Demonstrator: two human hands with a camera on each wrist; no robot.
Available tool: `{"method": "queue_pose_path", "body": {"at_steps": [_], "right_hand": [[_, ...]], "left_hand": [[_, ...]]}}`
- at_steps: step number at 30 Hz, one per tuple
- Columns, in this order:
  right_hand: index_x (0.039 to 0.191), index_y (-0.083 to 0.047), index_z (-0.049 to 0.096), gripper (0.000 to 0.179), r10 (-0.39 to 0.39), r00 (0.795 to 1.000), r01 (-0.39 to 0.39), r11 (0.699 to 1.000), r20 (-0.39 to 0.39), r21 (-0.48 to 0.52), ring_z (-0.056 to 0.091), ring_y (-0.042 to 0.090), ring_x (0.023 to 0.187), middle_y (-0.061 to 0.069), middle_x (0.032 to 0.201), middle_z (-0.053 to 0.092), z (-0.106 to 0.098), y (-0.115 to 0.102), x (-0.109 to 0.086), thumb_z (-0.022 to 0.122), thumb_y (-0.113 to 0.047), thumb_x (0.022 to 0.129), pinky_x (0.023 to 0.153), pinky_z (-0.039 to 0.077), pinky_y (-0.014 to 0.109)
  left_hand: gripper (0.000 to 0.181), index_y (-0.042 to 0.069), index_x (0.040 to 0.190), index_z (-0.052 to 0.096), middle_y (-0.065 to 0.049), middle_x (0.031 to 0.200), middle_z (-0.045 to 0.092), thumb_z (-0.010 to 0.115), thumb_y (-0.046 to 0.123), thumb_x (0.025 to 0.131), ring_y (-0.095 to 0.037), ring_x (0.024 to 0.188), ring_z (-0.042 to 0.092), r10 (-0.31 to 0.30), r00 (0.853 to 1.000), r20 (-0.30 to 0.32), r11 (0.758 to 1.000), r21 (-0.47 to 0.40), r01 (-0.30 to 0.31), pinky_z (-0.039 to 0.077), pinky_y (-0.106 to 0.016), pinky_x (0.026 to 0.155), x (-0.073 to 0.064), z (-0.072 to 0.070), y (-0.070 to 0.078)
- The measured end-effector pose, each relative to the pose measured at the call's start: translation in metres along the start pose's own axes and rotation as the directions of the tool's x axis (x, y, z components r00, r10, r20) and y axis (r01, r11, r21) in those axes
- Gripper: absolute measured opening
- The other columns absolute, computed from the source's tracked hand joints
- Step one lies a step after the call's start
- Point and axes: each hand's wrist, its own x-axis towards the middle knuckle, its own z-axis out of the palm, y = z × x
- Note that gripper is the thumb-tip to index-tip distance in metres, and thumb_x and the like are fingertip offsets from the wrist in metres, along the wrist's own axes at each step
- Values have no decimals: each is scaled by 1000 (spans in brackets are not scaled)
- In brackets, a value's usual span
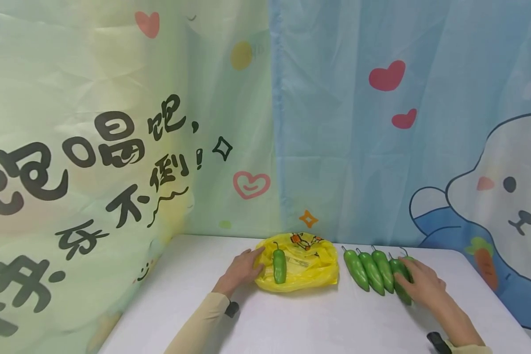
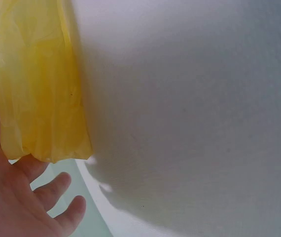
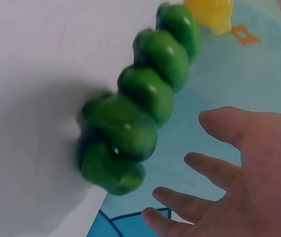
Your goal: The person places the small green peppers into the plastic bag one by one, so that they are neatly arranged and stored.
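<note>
A yellow plastic bag (image 1: 323, 278) lies on the white table, with one green pepper (image 1: 280, 268) upon it. My left hand (image 1: 243, 265) is at the bag's left edge, thumb and forefinger touching it. In the left wrist view the remaining fingers (image 2: 52, 192) spread away from the yellow plastic. Right of the bag, several green peppers (image 1: 371, 273) lie side by side in a slanted row. My right hand (image 1: 425, 285) reaches over the row's right end, partly covering the last peppers. Its fingers are spread in the right wrist view, beside the peppers (image 3: 125, 126) with nothing gripped.
The white table (image 1: 292, 324) backs onto a printed curtain (image 1: 336, 123) with hearts and a cartoon animal. On the left, another curtain (image 1: 71, 83) with black lettering hangs along the table's side.
</note>
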Motion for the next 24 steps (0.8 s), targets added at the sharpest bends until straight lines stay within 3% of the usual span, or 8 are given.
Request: {"method": "queue_pose_path", "body": {"at_steps": [7, 13, 24], "right_hand": [[146, 0, 39, 63, 14, 998, -14, 1000, 65, -1, 40, 68, 121, 44, 140, 38, -3, 18, 5, 51, -43, 101, 80, 42, 84], [146, 1, 38, 64, 5, 993, -4, 1000, 116, -9, 41, 70, 120, 44, 139, 40, -7, 26, 9, 50, -44, 102, 79, 41, 85], [141, 8, 41, 58, 27, 978, -24, 1000, 207, -18, 41, 70, 121, 45, 138, 42, -12, 27, 16, 56, -28, 99, 85, 35, 89]], "left_hand": [[55, 17, 152, 44, -14, 148, 55, 53, 33, 101, -40, 144, 41, 3, 1000, -1, 1000, -7, -3, 35, -58, 119, -2, -1, 1], [55, 17, 153, 43, -14, 149, 54, 53, 34, 101, -39, 144, 41, -9, 1000, 9, 1000, -4, 9, 35, -57, 119, 0, -1, 1], [55, 16, 152, 45, -13, 147, 56, 53, 33, 100, -39, 143, 43, -3, 1000, 10, 1000, 12, 3, 37, -55, 118, 2, 1, 0]]}}
